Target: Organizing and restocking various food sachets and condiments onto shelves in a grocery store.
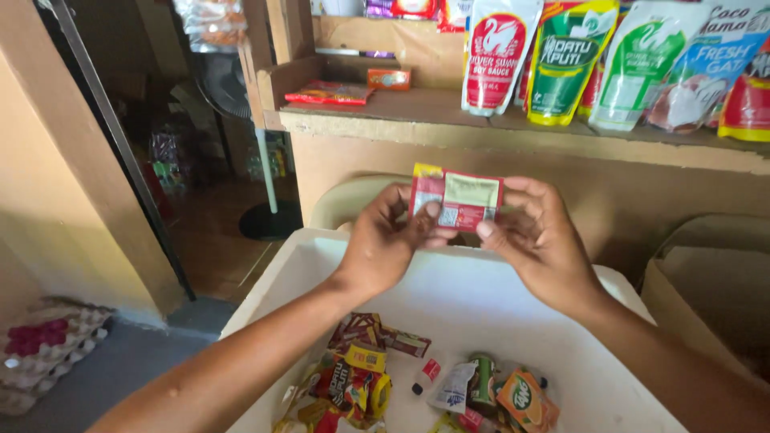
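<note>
Left hand [383, 244] and right hand [536, 240] pinch a red sachet [455, 199] by its edges, above the white box [449, 297]. Light fingertip pressure likely suffices; keep it flat.

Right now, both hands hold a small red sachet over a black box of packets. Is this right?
Not quite: the box is white, not black. The head view shows the left hand and right hand holding the red sachet over its packets.

Stand-up sauce pouches [561, 60] line a wooden shelf [417, 108]; an egg tray [44, 345] lies on the floor.
</note>
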